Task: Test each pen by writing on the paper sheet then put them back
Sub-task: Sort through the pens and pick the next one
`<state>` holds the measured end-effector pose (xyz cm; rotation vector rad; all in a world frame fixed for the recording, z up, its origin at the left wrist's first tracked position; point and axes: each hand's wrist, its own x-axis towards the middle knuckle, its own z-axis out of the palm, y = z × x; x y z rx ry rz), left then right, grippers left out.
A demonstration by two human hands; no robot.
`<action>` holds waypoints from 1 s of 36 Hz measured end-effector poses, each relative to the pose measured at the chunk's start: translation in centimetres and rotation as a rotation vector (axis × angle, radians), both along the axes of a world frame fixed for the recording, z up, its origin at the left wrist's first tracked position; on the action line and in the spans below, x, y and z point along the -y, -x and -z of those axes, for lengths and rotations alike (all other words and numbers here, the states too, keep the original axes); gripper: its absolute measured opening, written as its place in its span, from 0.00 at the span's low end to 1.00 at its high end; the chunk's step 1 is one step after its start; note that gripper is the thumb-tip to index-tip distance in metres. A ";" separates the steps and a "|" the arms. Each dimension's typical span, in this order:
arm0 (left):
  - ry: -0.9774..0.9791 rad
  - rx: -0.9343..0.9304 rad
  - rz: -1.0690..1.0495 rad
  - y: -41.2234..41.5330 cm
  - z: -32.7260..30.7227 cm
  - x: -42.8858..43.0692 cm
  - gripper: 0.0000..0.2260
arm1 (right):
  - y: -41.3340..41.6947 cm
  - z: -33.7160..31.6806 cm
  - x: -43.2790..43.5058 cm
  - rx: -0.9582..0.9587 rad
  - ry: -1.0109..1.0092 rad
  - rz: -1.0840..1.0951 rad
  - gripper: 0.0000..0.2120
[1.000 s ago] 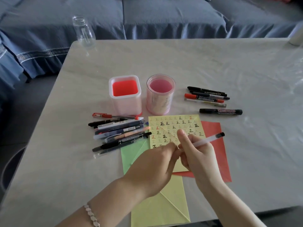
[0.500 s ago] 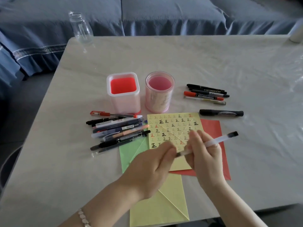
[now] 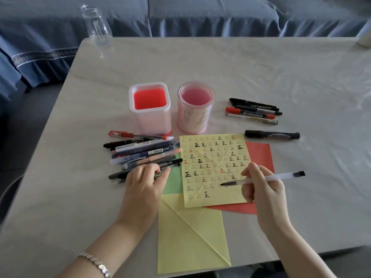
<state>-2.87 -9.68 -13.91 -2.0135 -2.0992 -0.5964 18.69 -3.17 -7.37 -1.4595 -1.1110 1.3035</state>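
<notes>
- Here, the right hand point(image 3: 263, 189) holds a clear pen point(image 3: 267, 178) in a writing grip, thumb and fingers pinched round the barrel. The tip lies low over the lower rows of the yellow paper sheet point(image 3: 212, 169); contact cannot be confirmed.
- The left hand point(image 3: 144, 185) rests with curled fingers at the near edge of the pen pile point(image 3: 144, 153), just beside the sheet. Whether its grip encloses a cap cannot be told.
- Risk, sheet slip: nothing pins the sheet. It lies loose across a red sheet point(image 3: 261, 153) and a green sheet point(image 3: 172, 185), so a firm stroke may drag it and skew the mark.
- Risk, overwriting: rows of characters fill most of the sheet. A new mark set too near an old one would probably make the test hard to read.
- Risk, smearing: the heel of the right hand sits over the sheet's lower right corner, where it may rub fresh ink.
- Risk, scattered pens: the left hand touches the pile, and a nudge could roll pens across the desk point(image 3: 301, 77) and mix tested with untested.
- Risk, return: the square holder point(image 3: 149, 109) and the round holder point(image 3: 195, 107) stand just behind the sheet, with no pens showing in either. A pen dropped in at a slant might tip one.
</notes>
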 end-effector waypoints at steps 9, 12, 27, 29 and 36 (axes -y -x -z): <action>0.127 0.233 0.304 -4.0 -2.3 -0.1 0.16 | -1.0 0.2 -0.1 -0.096 -0.020 -0.033 0.13; 0.234 0.195 0.404 -4.9 -2.2 0.0 0.16 | -1.1 0.3 -0.3 -0.125 -0.020 -0.058 0.13; 0.358 0.132 0.497 -4.5 0.2 0.7 0.16 | 1.4 2.9 0.7 0.252 -0.257 -0.031 0.22; 0.366 0.144 0.495 -4.5 0.1 0.7 0.16 | 1.9 3.6 0.6 0.275 -0.268 -0.012 0.23; 0.373 0.193 0.506 -4.4 0.2 0.7 0.16 | 2.7 4.8 1.0 0.282 -0.319 0.041 0.26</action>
